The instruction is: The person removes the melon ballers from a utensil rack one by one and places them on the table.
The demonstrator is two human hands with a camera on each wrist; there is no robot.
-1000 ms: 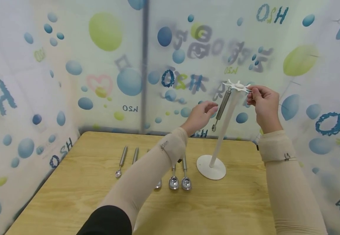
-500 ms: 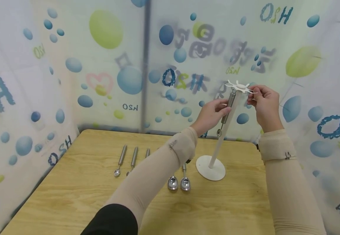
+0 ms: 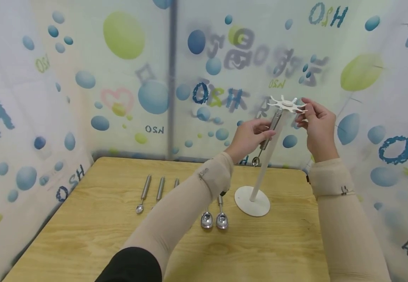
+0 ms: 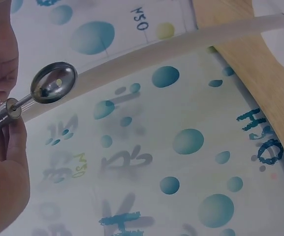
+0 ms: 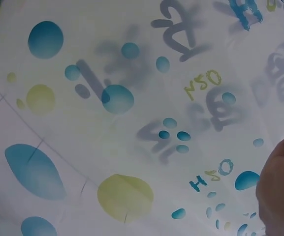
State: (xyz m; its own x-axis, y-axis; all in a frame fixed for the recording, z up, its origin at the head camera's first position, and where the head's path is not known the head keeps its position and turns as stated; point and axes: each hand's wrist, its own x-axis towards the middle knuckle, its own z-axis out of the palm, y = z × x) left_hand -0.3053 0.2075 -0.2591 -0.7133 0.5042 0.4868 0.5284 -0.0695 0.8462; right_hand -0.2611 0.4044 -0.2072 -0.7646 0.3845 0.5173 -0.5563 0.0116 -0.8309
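Note:
A white stand has a star-shaped top (image 3: 288, 103) with several curved hooks, a slanting pole (image 3: 268, 164) and a round base (image 3: 252, 209). Just under the top, a metal scoop (image 3: 272, 127) tilts with its bowl down and left of the pole. My left hand (image 3: 247, 137) pinches its cylindrical handle between thumb and fingers. In the left wrist view the scoop's oval bowl (image 4: 53, 83) shows beyond the left hand (image 4: 6, 182). Whether the scoop's upper end sits on a hook, I cannot tell. My right hand (image 3: 318, 123) pinches a hook on the right; its fingertips are hidden in the right wrist view.
Several more metal scoops lie in a row on the wooden table (image 3: 260, 250); the leftmost scoop (image 3: 144, 194) and rightmost scoop (image 3: 221, 217) show best. My left forearm covers the middle ones. A printed curtain (image 3: 126, 129) hangs behind the table.
My left hand has reached right and taken hold of the scoop's handle. The scoop swung toward the pole, then its bowl moved back left. The star-shaped top looks slightly turned; my right hand stays there.

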